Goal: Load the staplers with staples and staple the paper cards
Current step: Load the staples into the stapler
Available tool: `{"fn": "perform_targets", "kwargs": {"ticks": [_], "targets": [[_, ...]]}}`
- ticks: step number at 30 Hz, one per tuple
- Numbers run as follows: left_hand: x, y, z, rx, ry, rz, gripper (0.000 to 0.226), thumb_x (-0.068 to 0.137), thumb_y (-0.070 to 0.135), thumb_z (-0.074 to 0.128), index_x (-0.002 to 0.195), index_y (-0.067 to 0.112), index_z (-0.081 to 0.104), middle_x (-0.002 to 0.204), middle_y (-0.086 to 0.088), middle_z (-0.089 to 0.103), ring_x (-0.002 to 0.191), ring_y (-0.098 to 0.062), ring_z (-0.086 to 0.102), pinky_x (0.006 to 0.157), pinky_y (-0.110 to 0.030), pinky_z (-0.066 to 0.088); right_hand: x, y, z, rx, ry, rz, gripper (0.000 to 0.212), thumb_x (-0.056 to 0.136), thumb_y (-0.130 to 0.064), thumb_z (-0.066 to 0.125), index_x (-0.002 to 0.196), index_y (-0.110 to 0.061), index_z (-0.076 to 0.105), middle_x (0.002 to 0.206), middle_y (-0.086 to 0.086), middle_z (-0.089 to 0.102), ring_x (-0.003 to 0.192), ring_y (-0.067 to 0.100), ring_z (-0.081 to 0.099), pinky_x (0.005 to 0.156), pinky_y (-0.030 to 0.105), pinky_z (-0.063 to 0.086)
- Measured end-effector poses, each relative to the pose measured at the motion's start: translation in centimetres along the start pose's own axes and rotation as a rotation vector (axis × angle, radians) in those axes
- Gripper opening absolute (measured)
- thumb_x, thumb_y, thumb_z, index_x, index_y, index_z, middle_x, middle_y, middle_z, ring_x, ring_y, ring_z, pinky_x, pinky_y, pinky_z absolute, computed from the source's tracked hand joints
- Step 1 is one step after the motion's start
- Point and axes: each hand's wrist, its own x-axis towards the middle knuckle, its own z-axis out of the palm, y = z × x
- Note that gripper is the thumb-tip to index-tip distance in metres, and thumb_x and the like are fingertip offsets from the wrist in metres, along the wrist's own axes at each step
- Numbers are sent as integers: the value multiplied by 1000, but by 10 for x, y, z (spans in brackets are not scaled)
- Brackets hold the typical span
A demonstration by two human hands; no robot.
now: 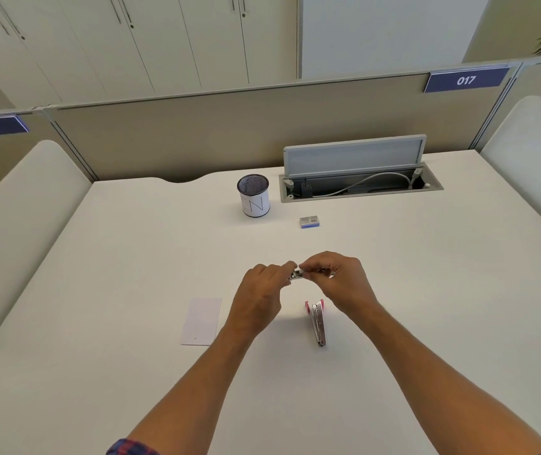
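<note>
Both my hands meet above the middle of the white desk. My left hand (262, 290) and my right hand (338, 280) pinch a short silver strip of staples (297, 274) between their fingertips. A pink stapler (317, 321) lies open on the desk just below my right hand, its metal magazine exposed. A white paper card (201, 321) lies flat to the left of my left wrist. A small blue box of staples (309, 222) sits farther back.
A mesh pen cup (253, 196) with a white label stands at the back. To its right an open cable hatch (361, 183) with its lid raised holds cables. A beige partition closes the desk's far edge. White chair backs flank both sides.
</note>
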Motion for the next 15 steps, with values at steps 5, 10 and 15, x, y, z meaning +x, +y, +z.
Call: {"fn": "perform_targets", "kwargs": {"ticks": [5, 10, 15], "targets": [[1, 4, -7, -14, 31, 28, 43, 87, 1, 71, 121, 19, 51, 84, -2, 68, 68, -27, 53, 63, -41, 50, -1, -4, -7, -86, -39, -97, 17, 83, -2, 82, 95, -14, 83, 92, -6, 79, 88, 4, 69, 75, 9, 48], [1, 6, -14, -33, 32, 32, 42, 88, 1, 71, 120, 19, 51, 85, -2, 69, 69, -26, 53, 63, -40, 49, -2, -6, -12, -49, -41, -112, 17, 82, -3, 84, 94, -15, 84, 92, -5, 79, 88, 8, 70, 75, 13, 49], [2, 9, -17, -36, 19, 24, 42, 87, 0, 72, 118, 19, 52, 84, -1, 69, 69, -26, 52, 63, -39, 49, -3, -6, -12, -67, -24, -111, 18, 82, -3, 84, 95, -16, 84, 92, -6, 79, 87, 9, 70, 74, 13, 48]]}}
